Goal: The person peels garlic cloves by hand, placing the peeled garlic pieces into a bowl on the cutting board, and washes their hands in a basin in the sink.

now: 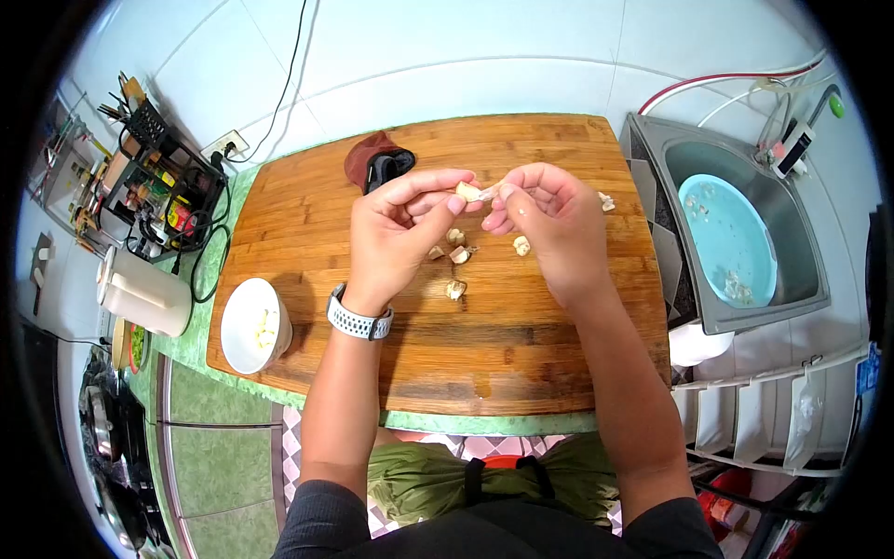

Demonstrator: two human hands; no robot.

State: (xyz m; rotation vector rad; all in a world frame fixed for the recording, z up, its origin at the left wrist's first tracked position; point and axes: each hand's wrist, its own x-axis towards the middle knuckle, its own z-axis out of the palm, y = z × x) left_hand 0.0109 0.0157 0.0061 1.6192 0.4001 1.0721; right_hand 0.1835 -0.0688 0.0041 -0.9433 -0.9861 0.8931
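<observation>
Above the wooden board (521,349), my left hand (396,238) pinches a garlic clove (467,192) between thumb and fingertips. Facing it, my right hand (562,233) is closed on a thin strip of garlic skin (488,193) at the clove's right end. Several unpeeled garlic cloves (455,290) lie on the board below and between my hands, and another clove (521,246) is close to my right hand. A white bowl (235,328) at the board's left edge holds pale peeled cloves (267,330).
Behind my left hand lies a dark red and black cloth item (371,155). To the right is a metal sink (808,272) with a blue basin (722,233) of water and floating scraps. A white pitcher (144,293) and a black rack (158,191) stand at the left.
</observation>
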